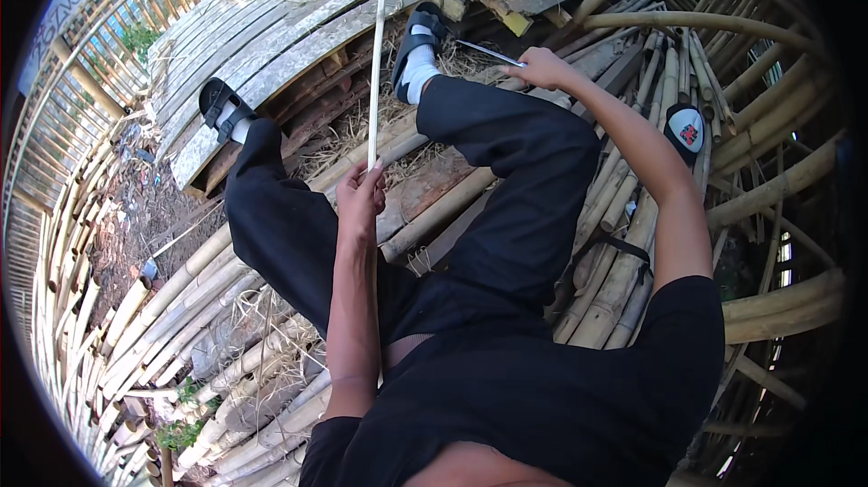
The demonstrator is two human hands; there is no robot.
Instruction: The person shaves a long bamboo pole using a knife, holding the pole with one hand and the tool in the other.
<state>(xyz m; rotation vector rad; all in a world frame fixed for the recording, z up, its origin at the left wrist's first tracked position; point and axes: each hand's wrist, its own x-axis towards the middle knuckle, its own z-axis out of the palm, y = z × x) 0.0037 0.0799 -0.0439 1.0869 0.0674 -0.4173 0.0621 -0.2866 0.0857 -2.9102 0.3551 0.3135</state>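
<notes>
My left hand (359,202) is closed around a long, pale bamboo strip (376,71). The strip stands nearly upright in view, its far end level with the wooden platform, and its lower part runs back along my left forearm. Out to the right, my right hand (545,69) grips a knife (489,52) with a thin blade that points left toward my sandalled right foot (420,57). Blade and strip are apart. The knife's handle is hidden inside my fingers.
A slatted wooden platform (262,30) lies ahead, with my left foot (226,112) at its edge. Bamboo poles (217,279) are stacked under and around me. A black and white object (684,132) rests on poles at right. Bamboo fencing (54,139) curves along the left.
</notes>
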